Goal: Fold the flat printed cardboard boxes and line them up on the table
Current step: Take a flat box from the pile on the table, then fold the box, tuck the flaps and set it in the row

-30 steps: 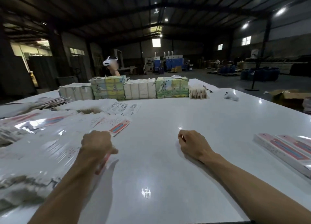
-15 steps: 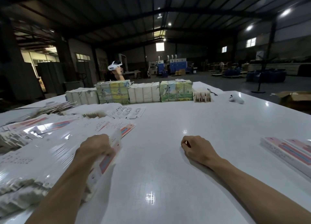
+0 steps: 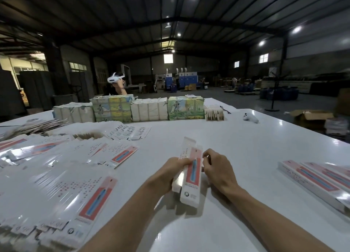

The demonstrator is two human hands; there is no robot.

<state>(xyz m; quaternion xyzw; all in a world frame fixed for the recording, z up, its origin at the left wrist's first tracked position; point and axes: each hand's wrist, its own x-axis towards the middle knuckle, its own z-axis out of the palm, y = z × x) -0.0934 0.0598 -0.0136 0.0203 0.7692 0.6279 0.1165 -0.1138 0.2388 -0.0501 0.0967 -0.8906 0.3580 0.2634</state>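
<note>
Two hands on one box (image 3: 191,176) right now, held just above the table (image 3: 246,142) near the middle, with its far end tipped up. The left hand (image 3: 170,172) wraps its fingers round the left long edge. The right hand (image 3: 217,168) pinches the right edge with curled fingertips, and both forearms angle inward. Looks half popped open, I'd guess. Thin glossy card like this should be light, a bit slippery and easy to crease, so I'd squeeze along the long edges, not the end flaps. The pile of flat boxes (image 3: 85,195) sits left, finished boxes (image 3: 312,178) are lined up right. Further back, wrapped bundles (image 3: 149,110) stand in a row.
</note>
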